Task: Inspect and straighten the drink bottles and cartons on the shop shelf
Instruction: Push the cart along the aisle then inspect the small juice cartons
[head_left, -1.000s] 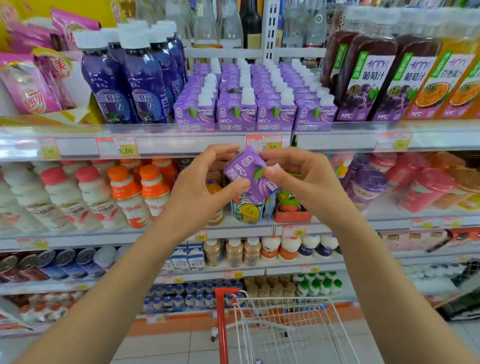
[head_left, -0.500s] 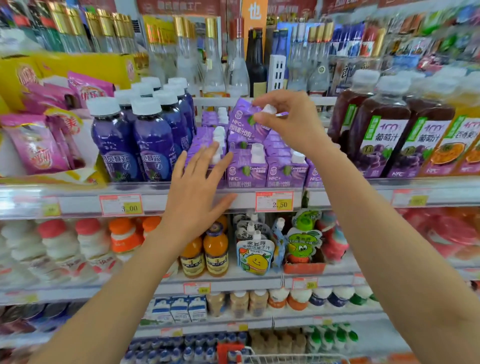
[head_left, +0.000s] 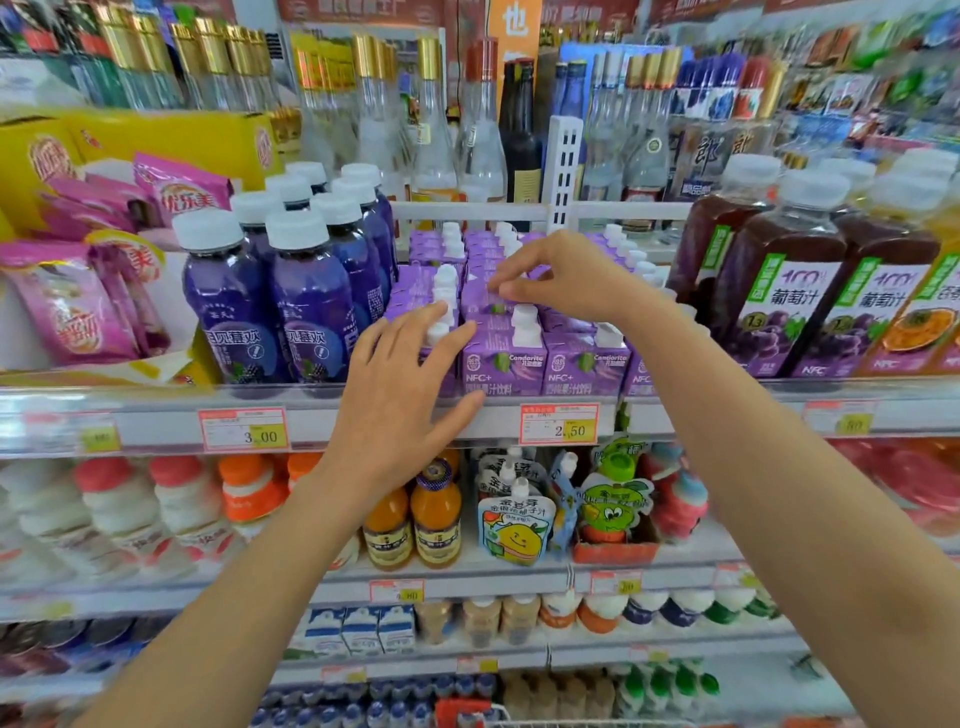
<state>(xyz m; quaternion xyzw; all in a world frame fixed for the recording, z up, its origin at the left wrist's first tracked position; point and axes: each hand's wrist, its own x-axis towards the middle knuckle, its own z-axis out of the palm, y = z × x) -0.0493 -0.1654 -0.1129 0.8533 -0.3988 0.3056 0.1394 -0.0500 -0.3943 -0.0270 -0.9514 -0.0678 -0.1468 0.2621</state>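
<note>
Small purple cardboard juice cartons with white caps (head_left: 504, 364) in rows at frame centre on white metal shelf (head_left: 156, 415), right hand (head_left: 566, 280) pinching second-row purple carton (head_left: 480, 301) by its top, left hand (head_left: 400, 379) spread flat against front-left cartons, purple plastic bottles (head_left: 306, 312) just left, dark grape juice bottles (head_left: 769, 312) right.

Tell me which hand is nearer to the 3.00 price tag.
Left. The left hand rests on the front purple cartons, just right of the 3.00 price tag. The right hand is higher and farther right, over cartons farther back.
</note>
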